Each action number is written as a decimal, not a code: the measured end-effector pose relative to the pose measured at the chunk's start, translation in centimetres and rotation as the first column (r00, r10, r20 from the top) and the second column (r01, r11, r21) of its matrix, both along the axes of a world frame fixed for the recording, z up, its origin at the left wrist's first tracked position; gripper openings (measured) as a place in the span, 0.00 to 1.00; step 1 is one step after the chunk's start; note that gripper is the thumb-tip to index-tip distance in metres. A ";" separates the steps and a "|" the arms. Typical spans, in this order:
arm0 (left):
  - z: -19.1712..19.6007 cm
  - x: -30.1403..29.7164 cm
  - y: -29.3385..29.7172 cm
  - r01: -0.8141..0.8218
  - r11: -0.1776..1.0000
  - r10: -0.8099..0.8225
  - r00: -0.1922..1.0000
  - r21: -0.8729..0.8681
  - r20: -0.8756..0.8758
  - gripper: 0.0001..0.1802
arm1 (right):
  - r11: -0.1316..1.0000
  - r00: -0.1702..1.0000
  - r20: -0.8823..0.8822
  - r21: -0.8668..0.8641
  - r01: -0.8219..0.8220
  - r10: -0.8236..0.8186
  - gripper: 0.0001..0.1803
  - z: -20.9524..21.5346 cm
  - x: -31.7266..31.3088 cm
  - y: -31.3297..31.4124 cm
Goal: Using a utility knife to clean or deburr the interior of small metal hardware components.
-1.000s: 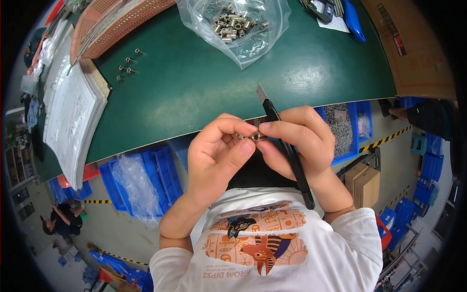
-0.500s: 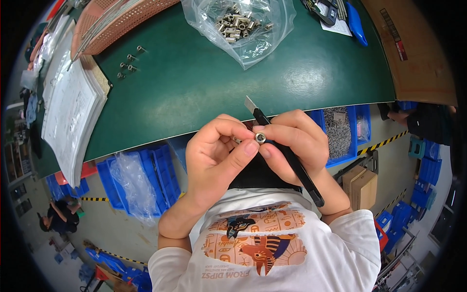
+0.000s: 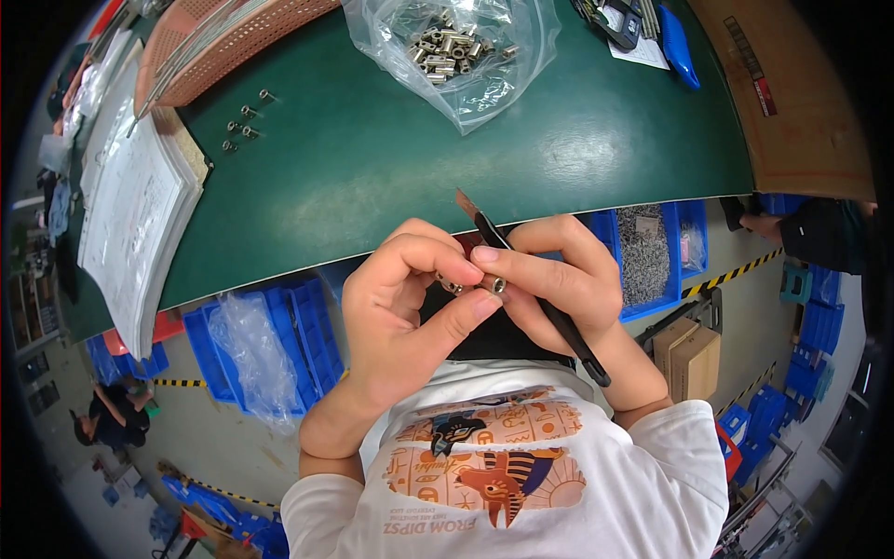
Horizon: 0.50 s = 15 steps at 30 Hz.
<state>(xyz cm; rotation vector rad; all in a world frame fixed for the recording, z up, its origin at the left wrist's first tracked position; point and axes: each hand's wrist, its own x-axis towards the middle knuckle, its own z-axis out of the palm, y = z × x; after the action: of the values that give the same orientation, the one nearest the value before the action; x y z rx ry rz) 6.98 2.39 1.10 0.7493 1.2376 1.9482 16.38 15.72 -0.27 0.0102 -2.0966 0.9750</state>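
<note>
One small metal fitting (image 3: 498,285) sits just off the near edge of the green table (image 3: 372,177), pinched by the left hand (image 3: 396,293) between the tips of thumb and forefinger, its hollow end showing. The right hand (image 3: 579,279), closed round a black-handled knife (image 3: 579,347) whose blade points toward the table, has fingertips right beside the fitting; whether they grip it I cannot tell.

By the smooth, glossy tabletop (image 3: 372,168), shiny metal is seen in the small fitting (image 3: 498,285), black plastic in the cutter handle (image 3: 582,348); atop it, clear, glossy plastic is seen in the bag (image 3: 480,104)
</note>
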 end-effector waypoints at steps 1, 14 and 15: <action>0.0 0.0 0.0 0.001 1.000 -0.001 1.000 0.001 0.000 0.11 | 1.000 1.000 -0.006 0.009 0.002 -0.002 0.21 0.0 0.0 0.0; -0.3 0.0 0.1 -0.024 0.995 0.027 0.999 -0.098 0.037 0.12 | 0.857 0.971 -0.141 0.457 0.238 -0.194 0.15 0.1 -0.5 0.7; -0.4 -0.1 0.2 0.006 0.996 -0.002 0.999 -0.087 0.054 0.11 | 0.875 0.974 -0.139 0.430 0.222 -0.178 0.16 0.1 -0.6 0.8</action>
<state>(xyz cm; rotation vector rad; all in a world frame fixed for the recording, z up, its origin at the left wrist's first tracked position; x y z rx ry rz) 6.91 2.57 0.70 0.6507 1.2792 1.8859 15.77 16.55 -0.21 0.0688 -2.1382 0.3495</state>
